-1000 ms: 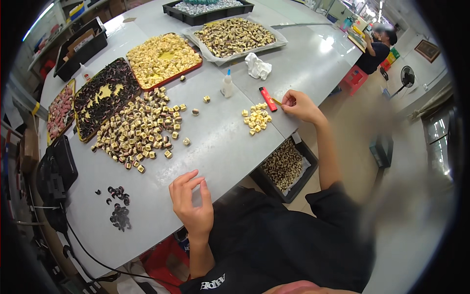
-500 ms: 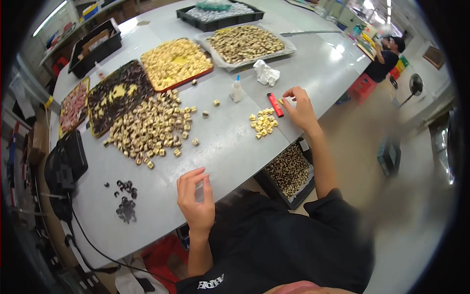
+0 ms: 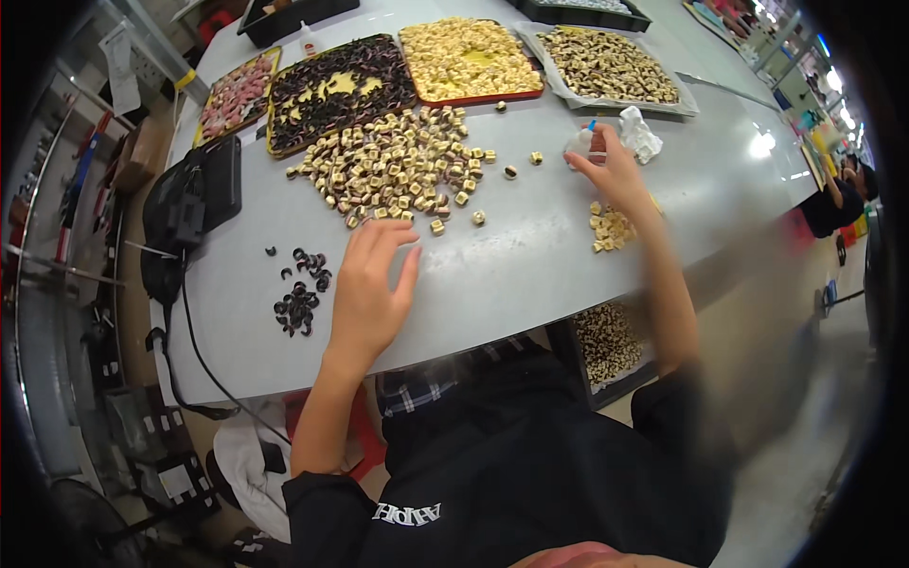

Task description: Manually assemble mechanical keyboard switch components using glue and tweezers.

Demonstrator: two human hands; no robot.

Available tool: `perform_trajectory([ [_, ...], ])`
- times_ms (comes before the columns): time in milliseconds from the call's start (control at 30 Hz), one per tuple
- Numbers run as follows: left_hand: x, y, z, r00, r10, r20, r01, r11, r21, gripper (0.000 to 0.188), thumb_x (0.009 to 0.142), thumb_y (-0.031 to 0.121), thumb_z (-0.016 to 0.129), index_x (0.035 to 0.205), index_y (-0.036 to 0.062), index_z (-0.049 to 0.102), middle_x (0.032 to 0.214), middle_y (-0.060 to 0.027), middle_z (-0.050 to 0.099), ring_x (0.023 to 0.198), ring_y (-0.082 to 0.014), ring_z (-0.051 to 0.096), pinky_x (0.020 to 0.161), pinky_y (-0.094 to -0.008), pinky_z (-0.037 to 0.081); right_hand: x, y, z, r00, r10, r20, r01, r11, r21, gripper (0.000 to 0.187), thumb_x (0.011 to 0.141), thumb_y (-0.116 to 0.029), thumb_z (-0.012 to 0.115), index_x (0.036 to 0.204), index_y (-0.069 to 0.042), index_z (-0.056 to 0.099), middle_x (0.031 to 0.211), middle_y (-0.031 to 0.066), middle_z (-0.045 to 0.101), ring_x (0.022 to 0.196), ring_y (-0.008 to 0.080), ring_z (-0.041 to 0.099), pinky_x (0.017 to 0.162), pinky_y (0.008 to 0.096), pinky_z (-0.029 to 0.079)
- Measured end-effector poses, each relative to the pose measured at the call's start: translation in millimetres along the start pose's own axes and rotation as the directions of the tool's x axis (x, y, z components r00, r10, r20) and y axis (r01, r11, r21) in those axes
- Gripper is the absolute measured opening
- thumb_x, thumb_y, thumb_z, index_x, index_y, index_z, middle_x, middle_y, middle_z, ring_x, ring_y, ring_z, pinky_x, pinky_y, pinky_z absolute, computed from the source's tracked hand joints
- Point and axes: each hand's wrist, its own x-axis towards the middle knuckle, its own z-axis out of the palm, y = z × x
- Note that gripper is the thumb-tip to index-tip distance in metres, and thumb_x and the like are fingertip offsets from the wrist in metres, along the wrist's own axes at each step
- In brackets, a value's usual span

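My right hand (image 3: pixel 615 172) is at a small clear glue bottle (image 3: pixel 577 144) with a blue tip. Its thumb and fingers are apart around the bottle, which they partly hide. Below that wrist lies a small heap of pale yellow pieces (image 3: pixel 611 229), partly covered by the forearm. My left hand (image 3: pixel 374 289) hovers with fingers spread at the near edge of a big pile of small cube-shaped pieces (image 3: pixel 398 166), yellow with dark sides. Nothing shows in it. Dark curved pieces (image 3: pixel 298 308) lie left of it on the table.
Along the far side are trays of pink pieces (image 3: pixel 237 95), dark pieces (image 3: pixel 379 71), yellow pieces (image 3: pixel 473 57) and mixed pieces (image 3: pixel 606 68). Crumpled white tissue (image 3: pixel 641 137) sits beside the bottle. A black bag with a cable (image 3: pixel 194 213) is at left. Below the table edge stands a filled bin (image 3: pixel 606 346).
My right hand has left the spot by the red stick and come to the glue bottle. My left hand has reached farther forward, toward the cube pile. The whole view has shifted.
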Motion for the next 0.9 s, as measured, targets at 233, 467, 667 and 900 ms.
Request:
perform_trajectory([
  [233, 17, -18, -35, 0.998, 0.046, 0.034, -0.052, 0.982, 0.182, 0.015, 0.081, 0.004, 0.062, 0.094, -0.001, 0.059, 0.105, -0.0129, 0.059, 0.1, -0.0311, 0.054, 0.086, -0.0369, 0.044, 1, -1, 7, 0.968, 0.029, 0.251, -0.038, 0.999, 0.033, 0.028, 0.09, -0.021, 0.06, 0.112, -0.003, 0.056, 0.097, 0.0072, 0.064, 0.09, 0.0097, 0.058, 0.08, 0.0263, 0.045],
  [467, -15, -55, -91, 0.953, -0.295, 0.072, 0.269, 0.931, 0.248, 0.021, 0.081, 0.005, 0.061, 0.101, -0.0017, 0.06, 0.111, -0.0139, 0.058, 0.104, -0.0311, 0.054, 0.091, -0.0369, 0.042, 8, 13, 9, 0.999, -0.033, -0.033, 0.039, 0.977, 0.208, 0.026, 0.093, -0.018, 0.054, 0.115, -0.003, 0.053, 0.097, 0.0064, 0.065, 0.082, 0.0109, 0.058, 0.074, 0.0256, 0.045],
  [667, -16, -68, -88, 0.994, -0.106, -0.019, 0.104, 0.909, 0.403, 0.022, 0.08, 0.0, 0.057, 0.102, -0.001, 0.059, 0.11, -0.0146, 0.057, 0.104, -0.0324, 0.053, 0.092, -0.037, 0.041, 0, 18, -2, 0.992, -0.043, -0.119, 0.051, 0.997, 0.063, 0.028, 0.092, -0.022, 0.055, 0.112, -0.003, 0.054, 0.089, 0.0119, 0.062, 0.082, 0.0223, 0.058, 0.074, 0.0329, 0.044],
  [900, -15, -89, -88, 0.934, -0.357, -0.024, 0.347, 0.887, 0.305, 0.009, 0.079, -0.004, 0.06, 0.088, -0.0056, 0.057, 0.089, -0.0134, 0.056, 0.08, -0.0273, 0.057, 0.073, -0.033, 0.046, -3, 0, -4, 0.994, -0.041, -0.097, 0.051, 0.993, 0.106, 0.023, 0.091, -0.013, 0.055, 0.11, 0.0, 0.052, 0.092, 0.0104, 0.064, 0.088, 0.0177, 0.062, 0.08, 0.0297, 0.047],
])
